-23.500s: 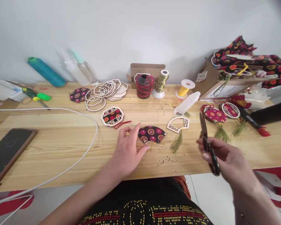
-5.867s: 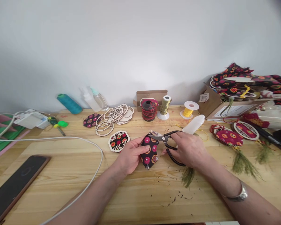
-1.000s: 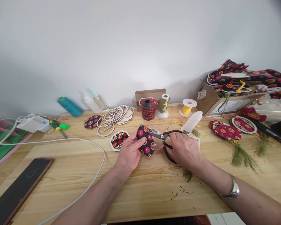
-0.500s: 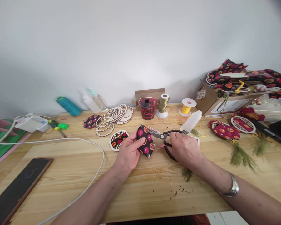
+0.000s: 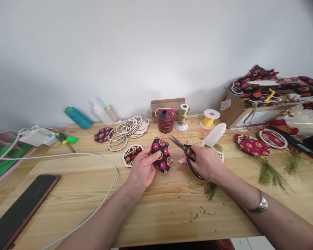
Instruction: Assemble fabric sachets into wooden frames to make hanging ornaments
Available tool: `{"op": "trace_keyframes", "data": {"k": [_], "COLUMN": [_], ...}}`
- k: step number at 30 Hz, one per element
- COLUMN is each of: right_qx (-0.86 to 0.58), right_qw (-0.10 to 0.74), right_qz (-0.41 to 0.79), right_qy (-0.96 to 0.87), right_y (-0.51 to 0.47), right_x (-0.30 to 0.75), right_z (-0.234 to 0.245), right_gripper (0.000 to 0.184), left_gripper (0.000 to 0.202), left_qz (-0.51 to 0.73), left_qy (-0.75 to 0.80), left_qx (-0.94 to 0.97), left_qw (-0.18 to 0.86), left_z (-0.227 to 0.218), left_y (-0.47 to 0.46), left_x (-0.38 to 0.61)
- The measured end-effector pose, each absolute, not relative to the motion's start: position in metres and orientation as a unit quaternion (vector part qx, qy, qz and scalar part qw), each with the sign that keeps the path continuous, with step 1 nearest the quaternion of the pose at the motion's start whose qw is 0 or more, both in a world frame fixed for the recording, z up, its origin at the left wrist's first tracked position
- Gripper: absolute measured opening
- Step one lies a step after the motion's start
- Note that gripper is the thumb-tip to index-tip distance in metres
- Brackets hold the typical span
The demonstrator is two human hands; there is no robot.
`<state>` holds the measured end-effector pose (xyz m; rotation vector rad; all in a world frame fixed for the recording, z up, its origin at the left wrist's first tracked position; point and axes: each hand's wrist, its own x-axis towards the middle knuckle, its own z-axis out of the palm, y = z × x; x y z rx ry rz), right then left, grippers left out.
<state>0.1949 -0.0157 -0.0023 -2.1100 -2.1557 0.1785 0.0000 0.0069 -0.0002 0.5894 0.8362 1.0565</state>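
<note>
My left hand pinches a fan-shaped piece covered in black fabric with red and pink circles, held a little above the wooden table. My right hand grips black scissors by the handles; their blades are shut and point up-left, a short gap away from the fabric piece. A finished framed ornament lies just left of my left hand. A green tassel shows under my right wrist.
Wooden frame cut-outs, thread spools, a white glue bottle and spray bottles line the back. Tasselled ornaments and a fabric-filled box stand right. A white cable and phone lie left.
The scissors have drawn back to the right, off the fabric piece's edge, and their blades have closed. My left hand still holds the piece, turned slightly.
</note>
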Motion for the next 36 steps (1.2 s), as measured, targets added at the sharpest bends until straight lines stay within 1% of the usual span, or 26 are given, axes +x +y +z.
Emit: {"op": "trace_keyframes", "data": {"k": [5,13,21,28,36], "right_qx": [-0.663,-0.623,-0.617,-0.628,-0.633], "right_qw": [0.080,0.134,0.149,0.135,0.130], "right_qz": [-0.020,-0.127,-0.138,-0.137,-0.116], "right_qy": [-0.744,-0.760,-0.760,-0.754,-0.754], "right_y": [-0.021,-0.025,-0.024,-0.024,-0.024], "right_x": [0.196,0.193,0.194,0.191,0.190], "right_z": [-0.003,-0.008,-0.010,-0.011,-0.012], "right_gripper": [0.045,0.040,0.035,0.032,0.033], "left_gripper": [0.035,0.034,0.035,0.033,0.036], "left_qz": [0.476,0.482,0.480,0.487,0.491], "left_qy": [0.382,0.376,0.377,0.374,0.378], "left_qx": [0.276,0.273,0.277,0.275,0.279], "left_qw": [0.742,0.743,0.742,0.740,0.733], "left_z": [-0.001,-0.002,-0.002,-0.002,0.000], "left_y": [0.006,0.006,0.007,0.005,0.004], "left_x": [0.000,0.002,0.002,0.002,0.003]}}
